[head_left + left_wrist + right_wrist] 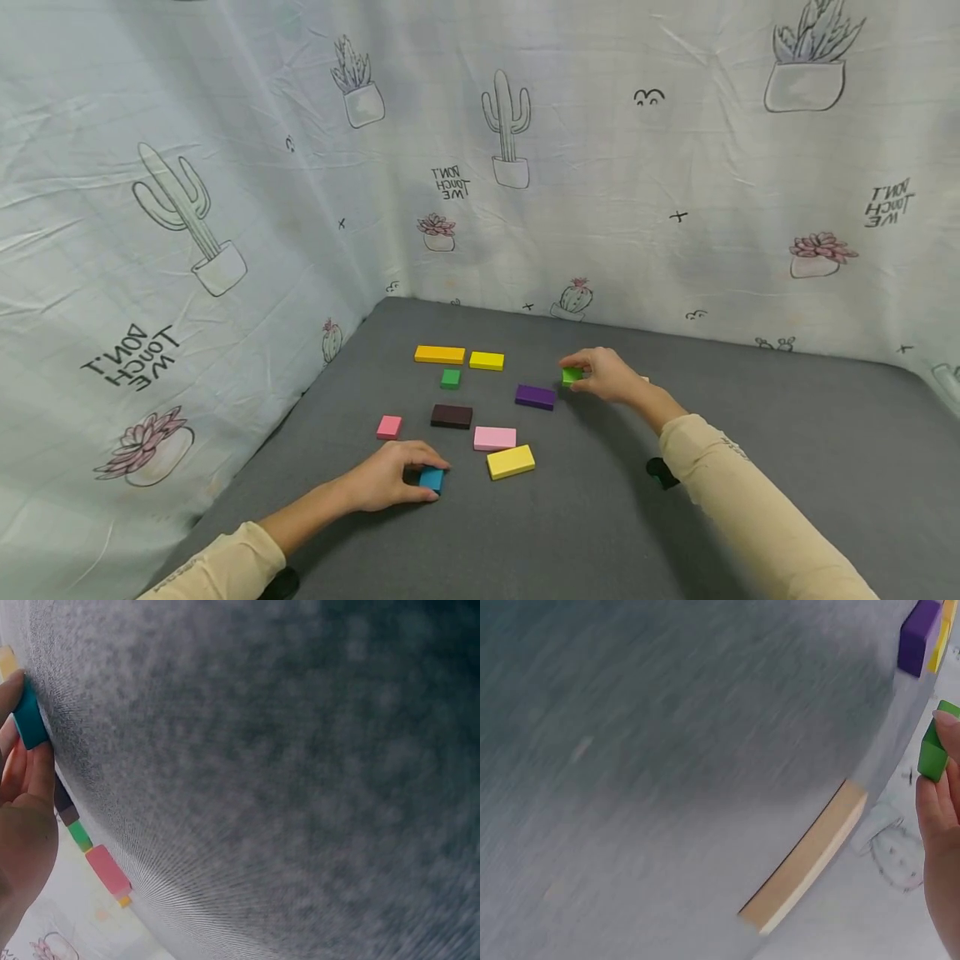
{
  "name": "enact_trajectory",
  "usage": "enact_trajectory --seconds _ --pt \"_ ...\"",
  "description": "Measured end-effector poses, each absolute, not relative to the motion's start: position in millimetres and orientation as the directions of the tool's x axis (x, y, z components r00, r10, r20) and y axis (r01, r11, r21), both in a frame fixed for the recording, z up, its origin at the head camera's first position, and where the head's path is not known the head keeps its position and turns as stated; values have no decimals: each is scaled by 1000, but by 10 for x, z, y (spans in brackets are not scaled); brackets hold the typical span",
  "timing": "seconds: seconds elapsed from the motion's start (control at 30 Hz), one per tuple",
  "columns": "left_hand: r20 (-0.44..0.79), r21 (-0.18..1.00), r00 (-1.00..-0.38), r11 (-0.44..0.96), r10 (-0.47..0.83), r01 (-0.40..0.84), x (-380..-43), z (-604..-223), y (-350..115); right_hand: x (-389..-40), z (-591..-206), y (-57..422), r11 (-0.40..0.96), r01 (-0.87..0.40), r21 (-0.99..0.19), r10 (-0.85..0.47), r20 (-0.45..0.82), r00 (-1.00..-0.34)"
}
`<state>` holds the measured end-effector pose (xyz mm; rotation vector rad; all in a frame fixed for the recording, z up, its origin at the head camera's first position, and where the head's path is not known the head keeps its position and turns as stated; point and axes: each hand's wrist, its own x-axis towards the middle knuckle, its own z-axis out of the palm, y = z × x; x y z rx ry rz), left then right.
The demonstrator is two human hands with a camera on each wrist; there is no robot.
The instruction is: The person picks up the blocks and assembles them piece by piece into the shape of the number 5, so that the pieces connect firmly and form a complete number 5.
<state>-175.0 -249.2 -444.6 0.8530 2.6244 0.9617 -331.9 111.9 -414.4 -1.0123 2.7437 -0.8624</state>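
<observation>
My left hand (390, 477) pinches a small blue block (432, 479) between thumb and fingers, low over the grey cloth at the near left. In the left wrist view the same blue block (30, 716) shows at the left edge. Farther away on the right, my right hand (607, 375) holds a bright green block (572, 377) by its sides. The right wrist view shows this green block (934, 746) between thumb and fingertips. A purple block (536, 397) lies just left of the right hand. Nearest the left hand are a yellow block (511, 462) and a coral-pink square block (389, 427).
A pale pink block (495, 438), a dark brown block (452, 416), a green block (450, 379), an orange-yellow block (439, 354) and another yellow block (487, 361) lie between the hands and beyond. A long plain wooden block (806, 855) is mostly hidden behind the right wrist in the head view.
</observation>
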Motion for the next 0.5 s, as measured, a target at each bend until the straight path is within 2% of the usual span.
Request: enact_trajectory --seconds 0.27,0.5 --pt "-3 642 -805 618 593 453 -1754 -4452 -2489 -3315 -4121 1436 624 -532 -573 -584 110 -804" --pt "9 645 -803 611 595 460 -1749 -4445 -2486 -3306 -4075 1652 652 -531 -542 -568 115 -815"
